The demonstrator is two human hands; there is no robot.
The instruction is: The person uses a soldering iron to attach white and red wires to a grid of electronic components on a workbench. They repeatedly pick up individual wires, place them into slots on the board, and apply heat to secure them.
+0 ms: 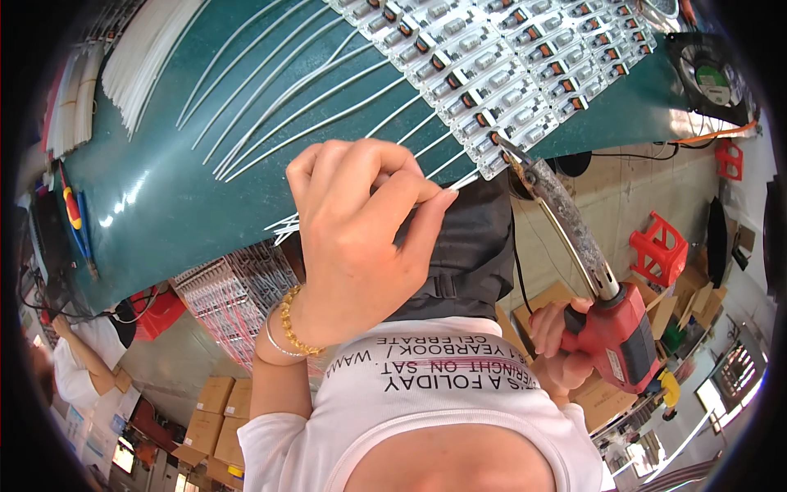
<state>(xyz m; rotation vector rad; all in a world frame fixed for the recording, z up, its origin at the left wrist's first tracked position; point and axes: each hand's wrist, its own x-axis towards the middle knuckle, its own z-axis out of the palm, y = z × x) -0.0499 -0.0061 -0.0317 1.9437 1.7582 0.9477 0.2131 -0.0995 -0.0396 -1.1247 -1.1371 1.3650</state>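
At the edge of a green desk (pixel 205 197), a person's left hand (pixel 361 230), thumb and forefinger pinched on a thin white wire (pixel 466 180), sits just below and left of a panel of small circuit boards (pixel 515 82). The wire's long axis slants up and rightward to the panel's lower corner. The right hand (pixel 559 351) (the farther of the two) wraps the red-handled soldering iron (pixel 575 217), whose tip angles in from the lower right; contact cannot be told.
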